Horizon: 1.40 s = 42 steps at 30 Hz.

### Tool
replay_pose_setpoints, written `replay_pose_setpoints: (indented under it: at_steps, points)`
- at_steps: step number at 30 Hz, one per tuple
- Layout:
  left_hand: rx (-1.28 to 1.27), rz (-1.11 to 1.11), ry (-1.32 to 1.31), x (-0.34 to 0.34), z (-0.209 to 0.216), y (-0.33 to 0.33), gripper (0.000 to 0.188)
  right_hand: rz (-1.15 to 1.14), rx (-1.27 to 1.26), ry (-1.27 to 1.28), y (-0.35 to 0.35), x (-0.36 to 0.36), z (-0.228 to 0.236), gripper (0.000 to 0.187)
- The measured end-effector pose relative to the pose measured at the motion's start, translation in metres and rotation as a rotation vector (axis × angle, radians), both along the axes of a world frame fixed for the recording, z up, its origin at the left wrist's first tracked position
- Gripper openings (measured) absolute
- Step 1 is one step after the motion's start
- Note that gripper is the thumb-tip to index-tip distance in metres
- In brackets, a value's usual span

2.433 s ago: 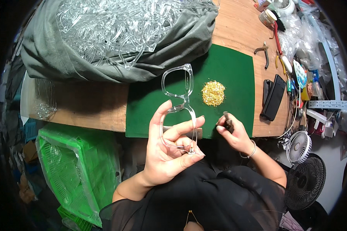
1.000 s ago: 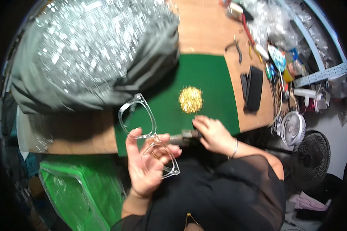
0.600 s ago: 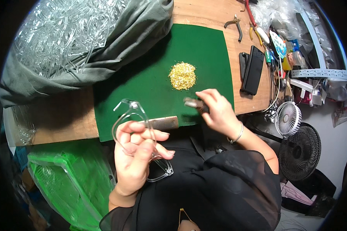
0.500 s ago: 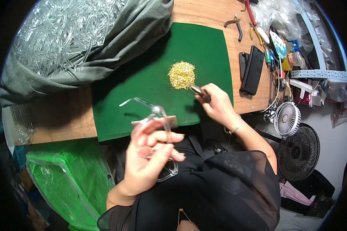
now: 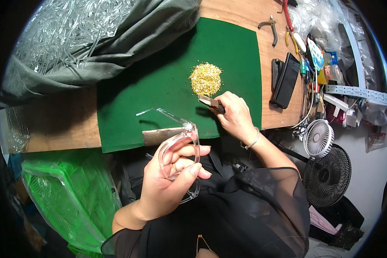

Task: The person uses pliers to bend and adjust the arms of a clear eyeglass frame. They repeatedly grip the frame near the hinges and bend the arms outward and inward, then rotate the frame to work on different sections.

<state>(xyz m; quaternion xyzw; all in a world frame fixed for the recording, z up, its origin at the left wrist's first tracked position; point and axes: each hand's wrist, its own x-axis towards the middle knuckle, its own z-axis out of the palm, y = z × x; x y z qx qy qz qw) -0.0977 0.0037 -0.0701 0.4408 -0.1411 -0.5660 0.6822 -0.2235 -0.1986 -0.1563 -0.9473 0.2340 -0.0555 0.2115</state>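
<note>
My left hand [image 5: 161, 189] grips a clear plastic glasses frame [image 5: 197, 146], raised above the near edge of the green mat [image 5: 137, 94]. One temple of the frame sticks out to the far left, over the mat; my fingers partly cover the rims. In my right hand [image 5: 237, 118] are pliers [image 5: 211, 103] with dark handles, their metal jaws pointing left. Those jaws hover at the near side of a heap of tiny gold-coloured pieces [image 5: 205, 79]. Whether the jaws hold a piece is too small to tell.
A grey cloth sack [image 5: 116, 56] full of clear frame parts [image 5: 73, 30] lies at far left. A small block [image 5: 159, 136] sits at the mat's near edge. To the right are a phone [image 5: 286, 81], more pliers [image 5: 271, 30] and fans [image 5: 318, 137]. Green crates [image 5: 73, 193] stand lower left.
The pliers have shifted left along the heap's near side. My left hand still grips the glasses frame, now turned slightly. The whole view has shifted a little.
</note>
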Motion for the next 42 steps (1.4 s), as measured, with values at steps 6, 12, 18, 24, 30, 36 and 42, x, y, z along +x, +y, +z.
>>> replay_pose_setpoints:
  at_steps: [6,12,18,24,30,36,42]
  points:
    - [-0.03,0.081,-0.002,0.001,0.0,0.007,0.048,-0.081,-0.066,0.079,-0.023,-0.017,0.01,0.022]
    - [-0.093,0.119,0.029,-0.004,-0.003,0.0,0.051,-0.202,-0.075,-0.114,-0.027,-0.016,0.032,0.015]
    - [-0.058,0.032,-0.003,-0.005,-0.002,0.004,0.054,-0.109,-0.012,-0.135,-0.005,0.008,-0.006,0.015]
    - [-0.031,0.047,0.084,0.0,-0.005,0.003,0.052,-0.136,0.009,-0.088,-0.003,0.012,-0.003,0.014]
    - [-0.029,0.033,0.058,0.002,-0.005,0.001,0.053,-0.163,-0.062,-0.045,0.001,0.019,-0.003,0.016]
    - [-0.027,0.049,0.005,0.0,-0.003,0.005,0.052,-0.335,0.512,-0.156,0.004,0.012,0.02,0.01]
    - [-0.003,-0.134,0.175,-0.007,0.001,-0.003,0.049,0.186,0.674,-0.555,0.035,0.019,0.079,0.014]
